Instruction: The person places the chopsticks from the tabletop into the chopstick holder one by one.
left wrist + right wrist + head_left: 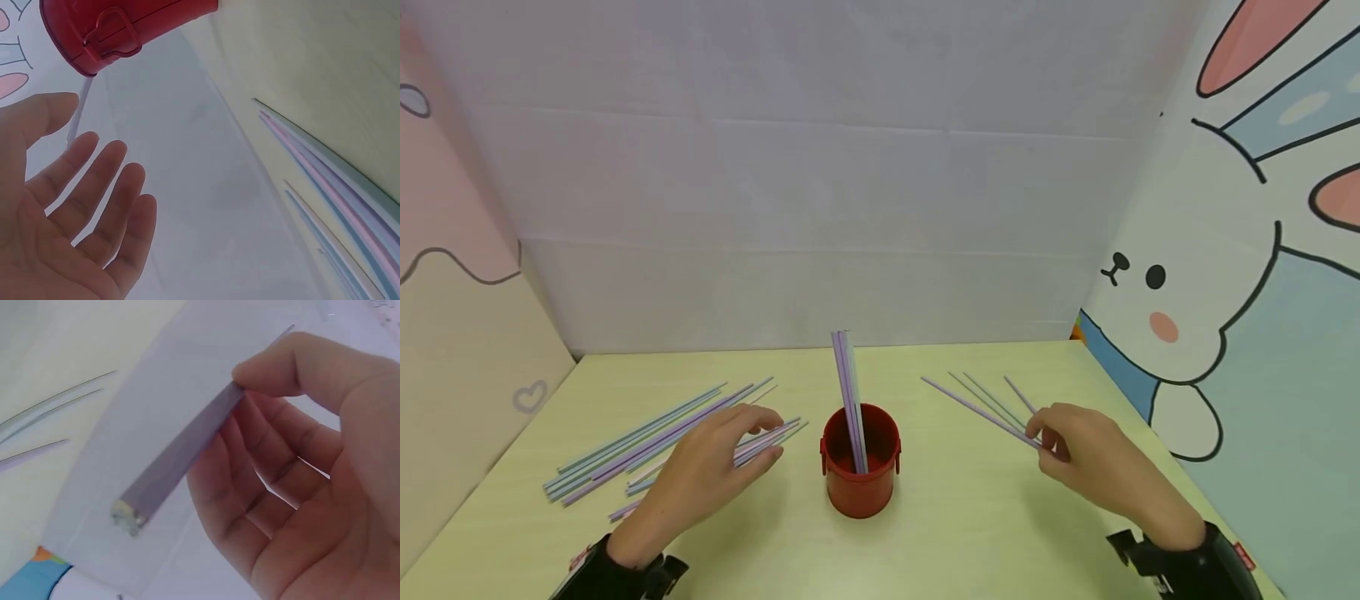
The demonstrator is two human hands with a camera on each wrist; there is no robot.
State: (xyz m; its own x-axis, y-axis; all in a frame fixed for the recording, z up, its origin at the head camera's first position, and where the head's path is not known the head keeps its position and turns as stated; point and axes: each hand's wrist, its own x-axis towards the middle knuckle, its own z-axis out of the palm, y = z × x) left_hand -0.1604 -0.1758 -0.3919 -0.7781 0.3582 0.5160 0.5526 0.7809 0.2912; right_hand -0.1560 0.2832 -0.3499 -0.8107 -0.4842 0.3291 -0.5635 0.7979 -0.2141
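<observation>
My right hand (1086, 454) pinches a thin purple stick (973, 407) between thumb and fingertips. Its blunt, rough end (128, 517) points toward the camera in the right wrist view. My left hand (718, 454) hovers at the left pile, thumb and fingers apart; its palm holds nothing in the left wrist view. Beneath and behind it lie several pastel sticks (647, 440) in purple, blue-green and white. Between the hands a small red bucket (860, 498) stands upright, with a few purple and pale sticks (848, 392) leaning in it.
Beyond the right hand, two pale green sticks (988, 395) and another purple stick (1019, 393) lie on the light yellow table (917, 550). A white back wall (820, 192) and a side panel with a cartoon rabbit (1195, 292) border the table.
</observation>
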